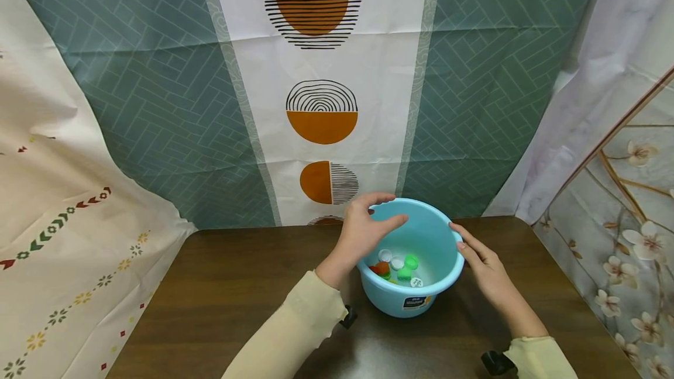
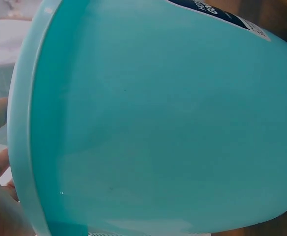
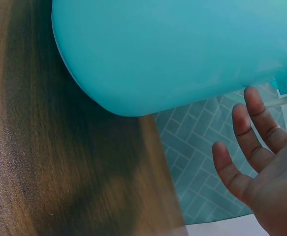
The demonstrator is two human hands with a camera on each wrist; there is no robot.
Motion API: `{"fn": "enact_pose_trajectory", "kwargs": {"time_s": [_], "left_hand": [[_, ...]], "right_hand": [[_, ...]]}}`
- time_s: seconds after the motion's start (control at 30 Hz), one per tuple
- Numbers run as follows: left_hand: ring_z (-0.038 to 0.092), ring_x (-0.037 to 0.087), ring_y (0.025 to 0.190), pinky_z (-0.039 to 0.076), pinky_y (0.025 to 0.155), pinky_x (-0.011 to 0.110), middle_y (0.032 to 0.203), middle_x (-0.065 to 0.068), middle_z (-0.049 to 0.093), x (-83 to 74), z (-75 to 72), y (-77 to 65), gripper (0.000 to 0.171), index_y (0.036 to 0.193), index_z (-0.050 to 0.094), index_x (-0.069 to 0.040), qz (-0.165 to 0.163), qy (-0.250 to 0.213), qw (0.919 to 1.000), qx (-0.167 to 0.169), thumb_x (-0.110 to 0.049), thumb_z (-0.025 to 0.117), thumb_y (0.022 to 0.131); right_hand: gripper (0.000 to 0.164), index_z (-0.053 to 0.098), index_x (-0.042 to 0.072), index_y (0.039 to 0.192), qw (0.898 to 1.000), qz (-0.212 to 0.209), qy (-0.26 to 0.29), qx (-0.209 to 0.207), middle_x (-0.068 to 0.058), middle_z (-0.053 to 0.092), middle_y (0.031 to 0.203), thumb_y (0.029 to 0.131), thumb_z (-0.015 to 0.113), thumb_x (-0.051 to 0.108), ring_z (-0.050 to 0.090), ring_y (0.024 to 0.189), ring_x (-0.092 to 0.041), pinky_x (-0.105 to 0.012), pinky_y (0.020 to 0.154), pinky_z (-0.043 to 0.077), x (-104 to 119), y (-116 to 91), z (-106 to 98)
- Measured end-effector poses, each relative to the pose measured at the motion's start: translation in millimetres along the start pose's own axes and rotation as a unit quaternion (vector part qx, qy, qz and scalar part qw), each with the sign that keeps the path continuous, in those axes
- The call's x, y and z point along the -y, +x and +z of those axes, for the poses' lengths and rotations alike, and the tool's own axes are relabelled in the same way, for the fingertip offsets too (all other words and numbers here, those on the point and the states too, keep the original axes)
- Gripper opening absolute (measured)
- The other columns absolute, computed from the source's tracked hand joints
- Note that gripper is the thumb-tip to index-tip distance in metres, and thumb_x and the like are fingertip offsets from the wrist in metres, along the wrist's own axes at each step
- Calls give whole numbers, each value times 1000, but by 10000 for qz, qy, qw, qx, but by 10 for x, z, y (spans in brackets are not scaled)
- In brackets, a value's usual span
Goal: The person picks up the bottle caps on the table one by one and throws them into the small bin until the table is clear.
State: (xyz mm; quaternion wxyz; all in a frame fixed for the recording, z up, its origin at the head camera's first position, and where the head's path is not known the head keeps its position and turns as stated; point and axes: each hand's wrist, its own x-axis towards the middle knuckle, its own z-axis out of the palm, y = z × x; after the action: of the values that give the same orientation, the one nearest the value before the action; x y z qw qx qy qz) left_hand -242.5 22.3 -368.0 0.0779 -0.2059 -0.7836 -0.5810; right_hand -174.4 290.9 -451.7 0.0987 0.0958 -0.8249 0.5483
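Note:
A light blue plastic bucket point(image 1: 418, 215) with a dark label point(image 1: 416, 302) stands on the brown table. Several small pieces lie in its bottom: white round ones point(image 1: 397, 262), green ones point(image 1: 411, 261) and a red-orange one point(image 1: 382, 268). My left hand point(image 1: 362, 228) is at the left rim, thumb and forefinger spread apart over the bucket's mouth. At the right rim, the thumb and forefinger tips of my right hand point(image 1: 485, 268) lie against the edge. In the right wrist view, its other fingers point(image 3: 254, 157) are spread and loosely bent beside the bucket's wall point(image 3: 173, 54).
The wooden table point(image 1: 237, 285) reaches a patterned green and white cloth point(image 1: 147, 92) hanging behind it. A cream embroidered cloth point(image 1: 68, 203) hangs at the left, and a floral curtain point(image 1: 626, 238) at the right. Dark straps point(image 1: 497, 362) sit at both wrists.

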Motion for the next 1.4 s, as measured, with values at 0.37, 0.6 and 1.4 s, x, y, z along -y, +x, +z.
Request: {"fn": "enact_pose_trajectory", "kwargs": {"time_s": [0.37,0.6,1.4], "left_hand": [[56,18,109,48,90,42,112,-14,62,-17,-9,-20,39,112,72,-22,-69,87,9999,-35,-39,82,78],[59,30,105,53,79,37,110,-9,63,1,-71,-29,38,110,72,-24,-157,-127,9998,-55,-39,83,78],[55,19,109,48,92,41,116,-7,62,165,-502,6,34,115,71,-20,106,368,9966,-735,-36,77,85]], "right_hand": [[45,39,25,152,10000,56,-20,22,-7,36,154,107,40,27,45,122,3,-17,85,48,2,-14,-2],[44,39,24,151,10000,26,-20,9,-9,37,153,107,41,27,46,121,3,-18,85,48,-9,3,4],[45,40,32,150,9965,221,-786,193,-5,46,146,105,45,35,49,120,-11,-39,92,45,-17,100,-148]]}}
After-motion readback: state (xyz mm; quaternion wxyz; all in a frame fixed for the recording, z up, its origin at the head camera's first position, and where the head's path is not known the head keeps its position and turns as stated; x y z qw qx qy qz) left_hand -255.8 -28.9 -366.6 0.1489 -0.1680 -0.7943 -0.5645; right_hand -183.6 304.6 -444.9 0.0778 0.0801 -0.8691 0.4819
